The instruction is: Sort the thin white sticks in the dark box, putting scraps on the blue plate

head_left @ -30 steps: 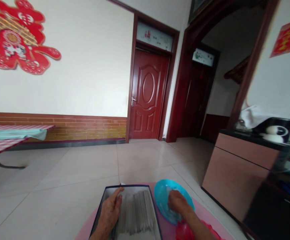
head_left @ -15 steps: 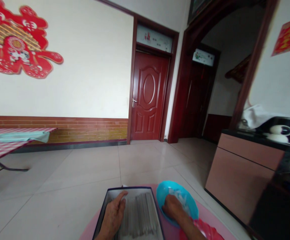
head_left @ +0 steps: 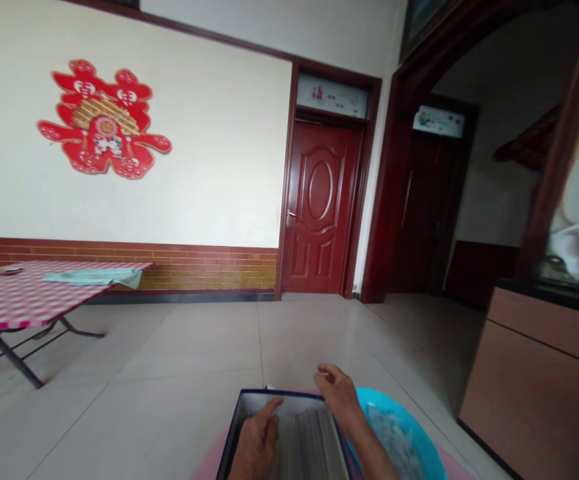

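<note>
Left hand (head_left: 256,450), grip apart, rests on the grey stack (head_left: 309,443) in the dark box (head_left: 279,395); right hand (head_left: 336,393), grip apart too, hovers beside the blue basin (head_left: 399,427)!

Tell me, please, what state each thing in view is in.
Left hand: inside the box, fingers on the strips.
Right hand: raised over the box's right rim, fingers half curled.
Dark box: open, no lid in view.
Grey strips: packed upright in rows.
Blue basin: holding something whitish.
Red door: shut.
Folding table: unfolded, covered with checked cloth.

Right hand (head_left: 339,393) out of the blue bowl (head_left: 399,427); above the box (head_left: 294,398)
</note>
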Demonstrator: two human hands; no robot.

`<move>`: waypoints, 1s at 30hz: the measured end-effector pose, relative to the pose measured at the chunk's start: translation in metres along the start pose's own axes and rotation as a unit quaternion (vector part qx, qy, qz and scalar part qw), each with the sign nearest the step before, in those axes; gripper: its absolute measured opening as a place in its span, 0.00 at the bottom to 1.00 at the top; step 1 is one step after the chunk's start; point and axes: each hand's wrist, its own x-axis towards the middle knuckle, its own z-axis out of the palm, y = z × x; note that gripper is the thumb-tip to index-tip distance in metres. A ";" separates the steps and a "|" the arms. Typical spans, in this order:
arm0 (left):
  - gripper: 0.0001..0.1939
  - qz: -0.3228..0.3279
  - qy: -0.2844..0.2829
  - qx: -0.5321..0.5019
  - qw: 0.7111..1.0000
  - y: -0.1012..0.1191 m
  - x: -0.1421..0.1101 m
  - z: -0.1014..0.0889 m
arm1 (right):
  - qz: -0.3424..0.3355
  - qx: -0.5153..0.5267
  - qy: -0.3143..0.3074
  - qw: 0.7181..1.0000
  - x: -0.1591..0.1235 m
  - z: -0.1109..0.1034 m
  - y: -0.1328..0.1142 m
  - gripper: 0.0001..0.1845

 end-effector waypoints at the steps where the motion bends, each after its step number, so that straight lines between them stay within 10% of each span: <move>1: 0.28 0.001 0.005 0.000 1.000 -0.001 0.000 0.000 | 0.016 0.064 -0.020 0.998 -0.005 0.011 -0.012 0.20; 5: 0.26 -0.005 0.033 -0.002 0.999 -0.002 0.002 -0.004 | 0.169 0.497 -0.078 0.847 -0.035 0.051 -0.038 0.26; 8: 0.21 0.020 0.039 -0.029 0.999 0.007 0.003 -0.007 | 0.220 0.630 -0.094 0.739 -0.051 0.071 -0.035 0.28; 11: 0.18 0.058 0.046 -0.058 0.996 0.021 0.005 -0.008 | 0.212 0.676 -0.131 0.694 -0.056 0.079 -0.028 0.23; 30: 0.18 -0.021 0.018 0.021 0.999 0.026 0.002 -0.011 | 0.163 0.533 -0.118 0.822 -0.058 0.067 -0.035 0.28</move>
